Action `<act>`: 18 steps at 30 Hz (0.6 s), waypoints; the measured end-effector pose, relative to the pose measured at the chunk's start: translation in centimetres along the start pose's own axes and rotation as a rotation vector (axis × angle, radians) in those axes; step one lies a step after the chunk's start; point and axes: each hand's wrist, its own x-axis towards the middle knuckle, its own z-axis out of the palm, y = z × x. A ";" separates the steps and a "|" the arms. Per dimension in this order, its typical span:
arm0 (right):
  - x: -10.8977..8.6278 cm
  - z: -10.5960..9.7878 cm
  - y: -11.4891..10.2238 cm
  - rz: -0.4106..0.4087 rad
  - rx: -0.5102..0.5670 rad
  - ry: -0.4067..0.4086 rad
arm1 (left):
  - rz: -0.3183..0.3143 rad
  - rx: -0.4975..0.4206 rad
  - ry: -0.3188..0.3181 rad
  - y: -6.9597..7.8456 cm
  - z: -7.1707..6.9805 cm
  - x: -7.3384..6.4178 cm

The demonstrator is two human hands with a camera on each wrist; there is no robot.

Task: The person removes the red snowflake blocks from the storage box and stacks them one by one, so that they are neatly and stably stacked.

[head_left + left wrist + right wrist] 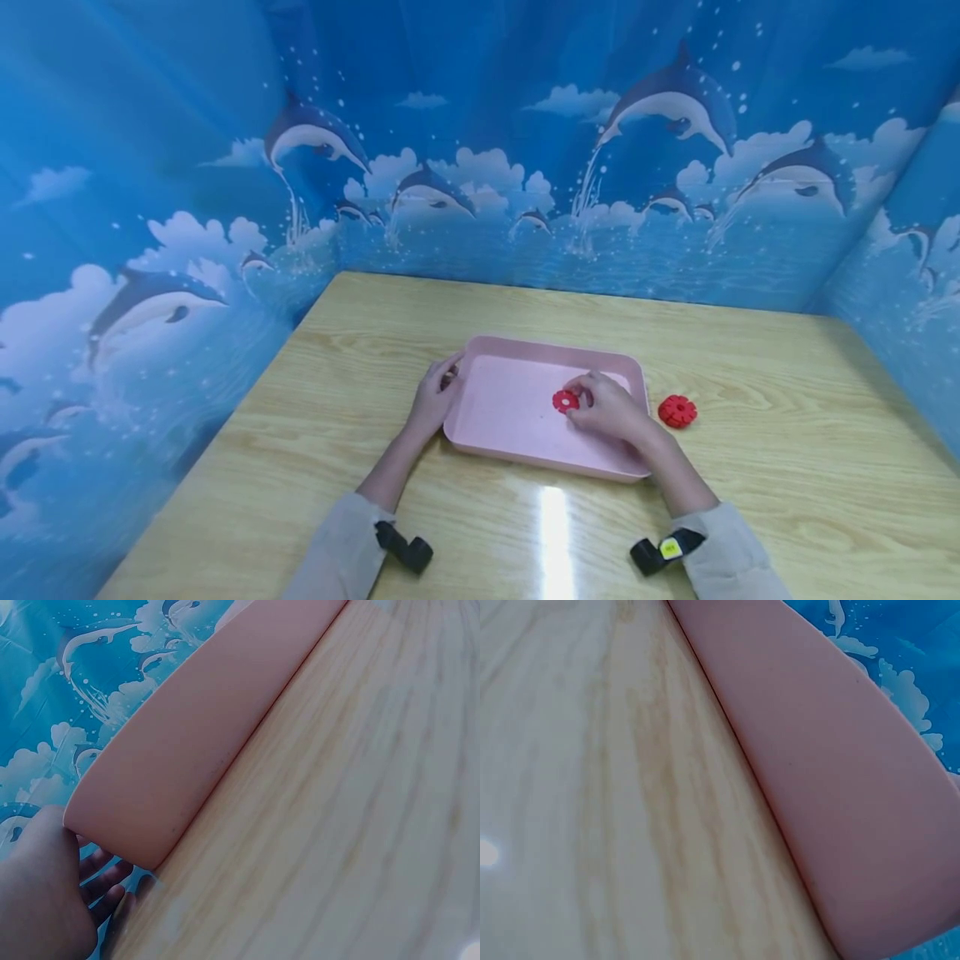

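A shallow pink tray (502,404) with rounded corners lies on the wooden table. At its left end my left hand (436,395) holds the side, thumb at the rim and fingers bent against the outer wall; the left wrist view shows this hand (45,892) at the tray's corner. Over the tray floor, my right hand (609,407) pinches a red notched plastic disc (564,402) with a hole in its centre. More red notched discs (677,411) lie in a small pile just right of the tray. The tray's wall (817,765) hides my right hand in the right wrist view.
The pale wood-grain table (780,433) extends around the tray. A blue curtain (480,225) printed with dolphins hangs along the back and both sides. Both sleeves carry black wrist cameras, the left camera (405,547) and the right camera (663,552), over the table's near part.
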 end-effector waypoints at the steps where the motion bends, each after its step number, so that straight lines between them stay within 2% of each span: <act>1: 0.0 0.0 0.0 -0.004 -0.003 0.003 | 0.001 0.002 0.000 0.0 0.0 0.0; 11: -0.3 -0.7 -0.4 -0.072 0.028 0.053 | -0.011 0.007 0.004 0.1 0.0 -0.1; 15: -0.7 -1.7 -0.5 -0.067 0.111 0.044 | -0.018 0.006 0.001 0.0 0.0 -0.1; 18: -1.1 -2.4 -0.6 -0.061 0.122 0.052 | -0.021 0.005 0.000 -0.2 0.0 0.0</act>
